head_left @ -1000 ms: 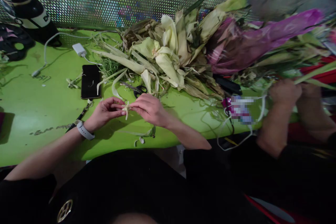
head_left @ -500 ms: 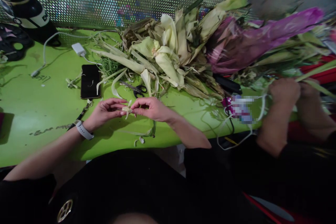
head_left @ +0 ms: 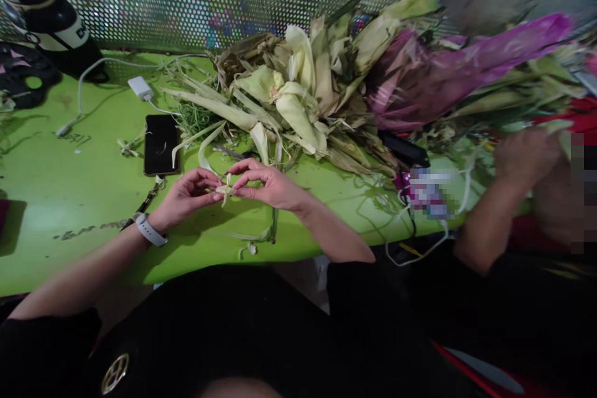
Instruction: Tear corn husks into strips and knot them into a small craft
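Between my two hands is a small knotted piece of pale corn husk [head_left: 226, 190] with short ends sticking out. My left hand [head_left: 192, 196] pinches its left side between thumb and fingers; a white watch band circles that wrist. My right hand [head_left: 265, 186] grips the right side with thumb and fingertips. Just beyond my right hand lie scissors [head_left: 252, 157], partly hidden by it. Loose husk strips [head_left: 252, 237] lie on the green table [head_left: 107, 180] nearer to me. A phone [head_left: 161, 144] rests beyond my left hand.
A large heap of corn husks [head_left: 303, 106] spreads along the back, beside a pink plastic bag [head_left: 420, 81]. A white cable with a plug [head_left: 140, 87] runs at the back left, near a black bottle-shaped object [head_left: 56, 25]. At right, another person's hand [head_left: 527, 152] holds a husk.
My right hand's fingers have lifted and spread a little over the knotted husk, now covering more of the scissors. The other person's hands have shifted right.
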The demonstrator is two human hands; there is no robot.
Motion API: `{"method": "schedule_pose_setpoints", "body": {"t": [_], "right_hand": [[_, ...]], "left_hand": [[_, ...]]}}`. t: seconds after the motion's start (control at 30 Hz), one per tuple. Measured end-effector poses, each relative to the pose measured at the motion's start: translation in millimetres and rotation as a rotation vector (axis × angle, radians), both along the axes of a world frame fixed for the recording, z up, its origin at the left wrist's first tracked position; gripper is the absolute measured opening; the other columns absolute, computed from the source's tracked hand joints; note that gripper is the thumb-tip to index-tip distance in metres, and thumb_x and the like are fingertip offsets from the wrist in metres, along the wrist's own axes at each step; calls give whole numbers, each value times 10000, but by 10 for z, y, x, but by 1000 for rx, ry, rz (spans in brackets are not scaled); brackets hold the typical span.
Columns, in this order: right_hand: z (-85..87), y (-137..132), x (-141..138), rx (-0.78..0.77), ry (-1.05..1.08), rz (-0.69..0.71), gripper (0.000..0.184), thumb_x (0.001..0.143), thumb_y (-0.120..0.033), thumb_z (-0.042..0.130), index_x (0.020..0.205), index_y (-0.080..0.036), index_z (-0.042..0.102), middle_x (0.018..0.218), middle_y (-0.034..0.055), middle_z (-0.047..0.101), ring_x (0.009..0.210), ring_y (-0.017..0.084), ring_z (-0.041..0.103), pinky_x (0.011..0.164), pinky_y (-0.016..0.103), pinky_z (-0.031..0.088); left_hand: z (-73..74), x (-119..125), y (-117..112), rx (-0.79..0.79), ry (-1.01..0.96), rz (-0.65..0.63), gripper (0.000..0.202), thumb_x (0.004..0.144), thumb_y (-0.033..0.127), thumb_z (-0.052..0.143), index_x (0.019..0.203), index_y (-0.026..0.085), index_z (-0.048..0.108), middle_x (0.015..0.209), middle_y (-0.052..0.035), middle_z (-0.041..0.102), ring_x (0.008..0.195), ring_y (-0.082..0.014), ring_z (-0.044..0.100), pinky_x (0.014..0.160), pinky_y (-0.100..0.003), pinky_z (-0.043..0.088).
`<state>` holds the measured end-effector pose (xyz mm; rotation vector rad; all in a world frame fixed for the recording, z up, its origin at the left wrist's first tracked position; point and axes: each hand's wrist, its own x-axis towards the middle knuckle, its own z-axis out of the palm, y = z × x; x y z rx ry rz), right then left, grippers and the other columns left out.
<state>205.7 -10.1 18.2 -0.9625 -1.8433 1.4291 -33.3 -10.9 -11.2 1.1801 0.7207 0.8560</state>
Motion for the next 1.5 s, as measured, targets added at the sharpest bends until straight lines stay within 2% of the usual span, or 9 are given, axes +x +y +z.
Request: {"method": "schedule_pose_setpoints", "body": {"t": [0.27, 0.43, 0.63, 0.77, 0.87, 1.03, 1.13, 1.3, 1.5], "right_hand": [[-37, 17, -22, -48, -22, 60, 109, 855, -301, 713, 876, -196, 728, 1067, 53, 650, 1027, 170, 629, 1000, 395, 478], [-47, 18, -31, -26, -104, 50, 111, 870, -296, 691, 889, -193, 725, 987, 42, 648, 916, 161, 621, 897, 366, 494], [-12, 6, -52, 17, -188, 38, 104, 886, -274, 675, 896, -184, 726, 965, 40, 654, 896, 156, 616, 882, 360, 483], [-21, 3, -55, 52, -219, 60, 107, 897, -273, 667, 910, -187, 730, 974, 47, 659, 915, 162, 618, 899, 364, 483], [-36, 2, -49, 106, -223, 79, 90, 904, -243, 656, 912, -191, 728, 983, 49, 661, 940, 167, 622, 914, 363, 484], [18, 32, -28, 166, -219, 139, 93, 915, -226, 636, 920, -189, 720, 1002, 55, 654, 953, 168, 623, 929, 370, 485], [88, 93, -21, 143, -191, 129, 93, 907, -252, 647, 914, -187, 713, 989, 51, 645, 949, 170, 615, 928, 381, 484], [133, 200, -32, 38, -103, 112, 127, 867, -302, 692, 892, -180, 716, 995, 42, 627, 937, 163, 605, 927, 388, 480], [110, 278, -61, -59, -61, 59, 130, 838, -303, 715, 867, -177, 726, 1035, 43, 620, 954, 158, 596, 970, 398, 459]], "left_hand": [[-22, 16, 8, 90, 89, -26, 261, 775, 217, 800, 972, 165, 636, 990, -44, 713, 889, -133, 693, 809, -259, 588], [-43, 13, 17, 149, 231, -42, 303, 798, 284, 778, 1057, 164, 674, 1080, -81, 726, 941, -165, 700, 867, -319, 589], [-71, 20, 10, 154, 279, -54, 342, 809, 315, 746, 1097, 149, 664, 1122, -105, 724, 1010, -213, 708, 926, -393, 577], [-50, 26, -3, 181, 329, -79, 275, 825, 316, 712, 1038, 143, 690, 1025, -97, 742, 924, -199, 710, 856, -357, 588], [7, 25, -19, 136, 314, -118, 292, 828, 306, 708, 1067, 142, 674, 970, -89, 739, 856, -181, 705, 770, -311, 596], [90, 18, -13, 48, 285, -202, 278, 839, 311, 705, 1048, 130, 680, 937, -93, 740, 816, -167, 706, 745, -289, 600], [88, 12, 36, 75, 246, -147, 265, 826, 314, 728, 1015, 133, 685, 895, -73, 741, 781, -151, 708, 758, -291, 606], [56, -32, 135, 315, 315, 9, 260, 795, 316, 775, 995, 157, 724, 930, -61, 743, 803, -143, 700, 767, -267, 603], [49, -57, 187, 430, 412, 67, 278, 843, 356, 731, 1050, 170, 734, 1001, -79, 747, 840, -152, 699, 716, -240, 611]]}}
